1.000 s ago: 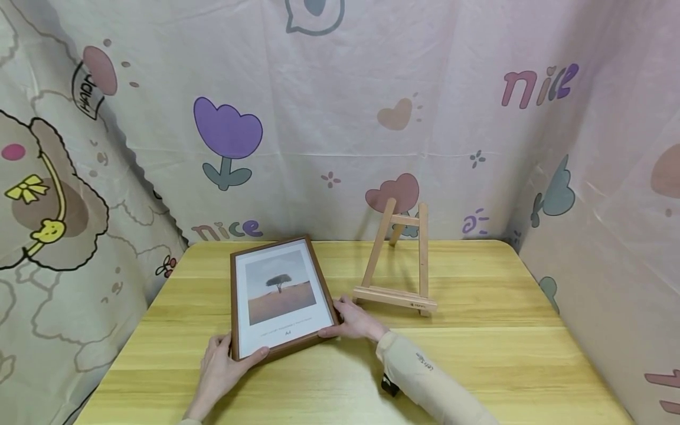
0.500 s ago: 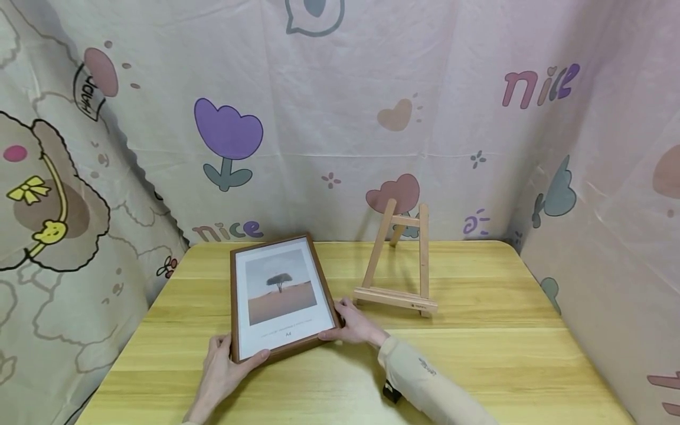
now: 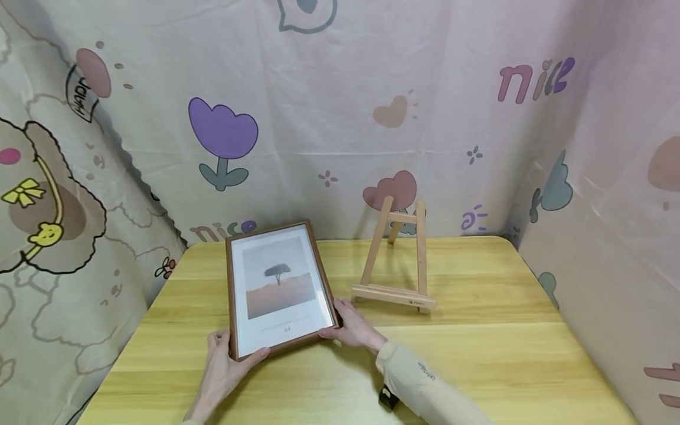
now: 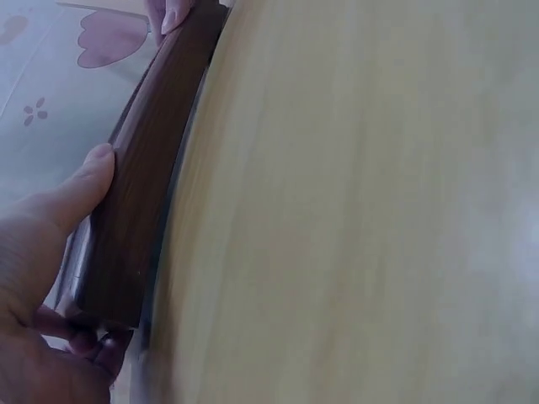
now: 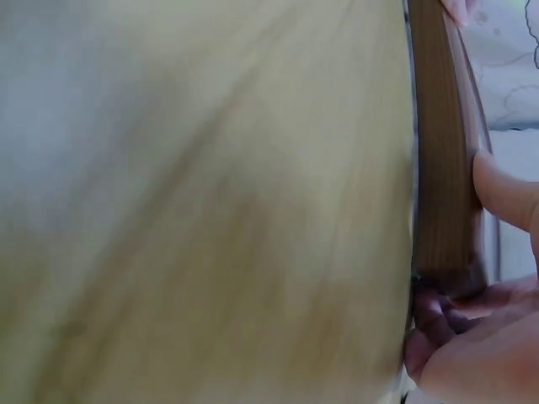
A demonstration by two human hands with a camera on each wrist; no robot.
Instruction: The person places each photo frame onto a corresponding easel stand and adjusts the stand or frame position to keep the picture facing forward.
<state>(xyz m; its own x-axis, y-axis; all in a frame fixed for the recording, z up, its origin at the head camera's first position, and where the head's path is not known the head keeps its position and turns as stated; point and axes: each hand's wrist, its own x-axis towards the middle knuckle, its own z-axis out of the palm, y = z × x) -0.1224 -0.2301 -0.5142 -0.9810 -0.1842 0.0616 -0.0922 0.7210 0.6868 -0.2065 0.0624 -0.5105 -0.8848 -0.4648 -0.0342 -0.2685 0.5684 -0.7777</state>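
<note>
A brown wooden picture frame (image 3: 276, 295) with a print of a lone tree lies at the left of the table, its far edge tipped up. My left hand (image 3: 222, 369) grips the near left corner, thumb on the front edge. At the near right corner, my right hand (image 3: 356, 326) holds it the same way. The left wrist view has the brown frame side (image 4: 143, 168) close above the wood, with curled fingers (image 4: 105, 349) at the corner. In the right wrist view, the other fingers (image 5: 434, 324) curl around the opposite corner; their tips are partly hidden.
A small wooden easel (image 3: 393, 293) stands on the table right of the frame. The yellow wood-grain table (image 3: 494, 354) reaches a printed cloth backdrop (image 3: 313, 106) behind and on both sides. A small black object (image 3: 388, 398) shows beneath the right sleeve (image 3: 419, 378).
The picture frame's far edge has risen, while both hands keep hold of its near corners. The head view has shifted slightly. The easel stays in place.
</note>
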